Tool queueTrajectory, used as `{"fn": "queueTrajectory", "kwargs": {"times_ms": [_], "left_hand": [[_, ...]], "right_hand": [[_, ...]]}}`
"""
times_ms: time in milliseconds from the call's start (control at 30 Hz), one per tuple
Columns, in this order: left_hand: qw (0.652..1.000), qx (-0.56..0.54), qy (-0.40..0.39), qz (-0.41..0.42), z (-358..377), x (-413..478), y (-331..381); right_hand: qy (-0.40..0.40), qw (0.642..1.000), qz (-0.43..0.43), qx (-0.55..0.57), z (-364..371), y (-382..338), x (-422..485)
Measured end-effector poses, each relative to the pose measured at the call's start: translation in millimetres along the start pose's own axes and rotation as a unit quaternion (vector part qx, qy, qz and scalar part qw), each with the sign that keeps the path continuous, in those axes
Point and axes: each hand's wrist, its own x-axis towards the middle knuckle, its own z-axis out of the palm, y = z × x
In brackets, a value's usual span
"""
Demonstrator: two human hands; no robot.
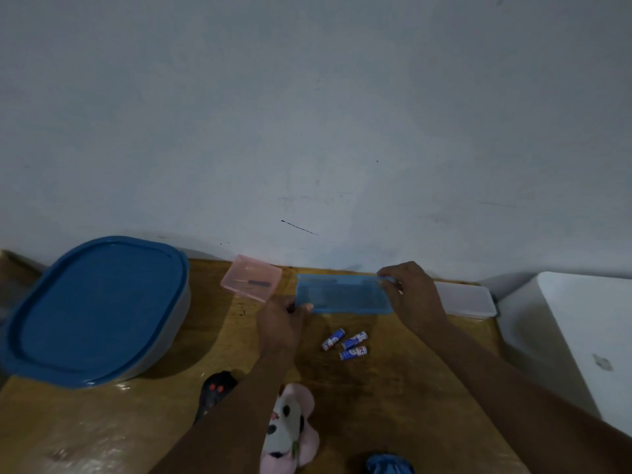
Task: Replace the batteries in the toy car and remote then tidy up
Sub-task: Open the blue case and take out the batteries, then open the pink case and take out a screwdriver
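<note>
Blurred red-and-blue lettering on three batteries (344,343) near blue box (343,295).

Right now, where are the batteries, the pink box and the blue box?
batteries (344,344), head view, middle of the three.
pink box (251,277), head view, centre of its lid.
blue box (343,294), head view, centre of its top.

Three batteries (344,343), four lidded plastic boxes (343,295), two hands (278,323), one plush toy (289,429)
</note>
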Motion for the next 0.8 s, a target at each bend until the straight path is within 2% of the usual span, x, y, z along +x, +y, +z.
{"fn": "queueTrajectory", "kwargs": {"times_ms": [133, 267, 500, 800], "left_hand": [[1.000, 0.024, 0.000, 0.009, -1.4, 3.3, 1.1], [0.999, 0.025, -0.021, 0.014, 0.3, 5.4, 1.6], [1.000, 0.014, 0.007, 0.003, 5.3, 12.5, 1.1], [1.000, 0.002, 0.011, -0.023, 10.5, 19.4, -3.0]], "right_hand": [[-0.025, 0.995, -0.072, -0.058, 4.0, 4.2, -16.9], [-0.054, 0.991, -0.083, -0.089, 6.7, 0.8, -27.0], [-0.062, 0.976, -0.137, -0.157, 5.1, -4.2, -28.5], [-0.076, 0.977, -0.112, -0.166, 15.6, -0.9, -26.7]]}}
